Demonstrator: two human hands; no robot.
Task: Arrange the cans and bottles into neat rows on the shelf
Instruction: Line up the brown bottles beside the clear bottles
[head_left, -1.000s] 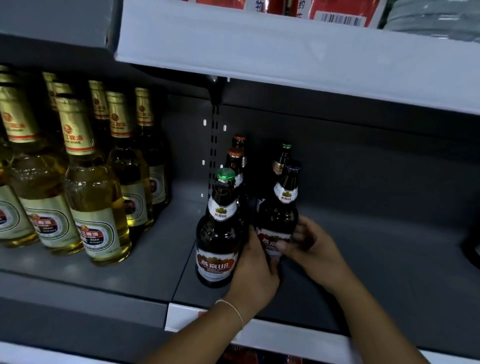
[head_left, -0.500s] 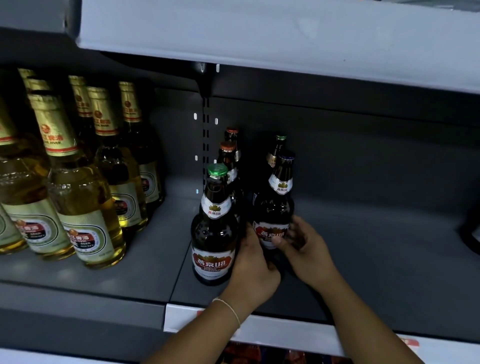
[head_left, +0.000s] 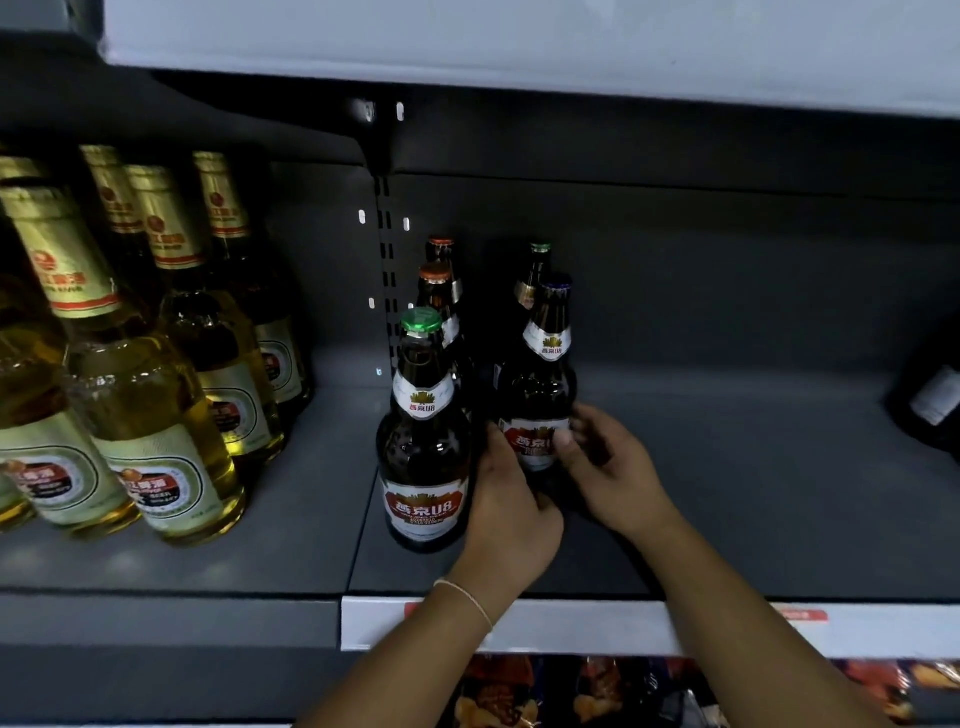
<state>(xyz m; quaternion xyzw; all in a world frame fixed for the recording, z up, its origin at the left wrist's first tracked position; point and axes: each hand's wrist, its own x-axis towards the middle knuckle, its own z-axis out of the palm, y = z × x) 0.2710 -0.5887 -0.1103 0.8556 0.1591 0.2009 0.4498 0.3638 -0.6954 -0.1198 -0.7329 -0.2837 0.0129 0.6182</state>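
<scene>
1. Holding the blue-capped bottle low on its body, the left hand and right hand each have their grip curled round it from either side; it stands upright on the shelf, at about 1 o'clock from the green-capped bottle.
2. Two short rows are forming: two orange-capped bottles behind the green-capped one, and another bottle at 12 o'clock behind the held one.
3. The held bottle sits further back than its neighbour, so squaring the fronts seems left to do.
4. At 9 o'clock stand pale gold-foiled bottles, already ranked. A dark object at 3 o'clock, possibly another bottle, is too cropped to name.
</scene>
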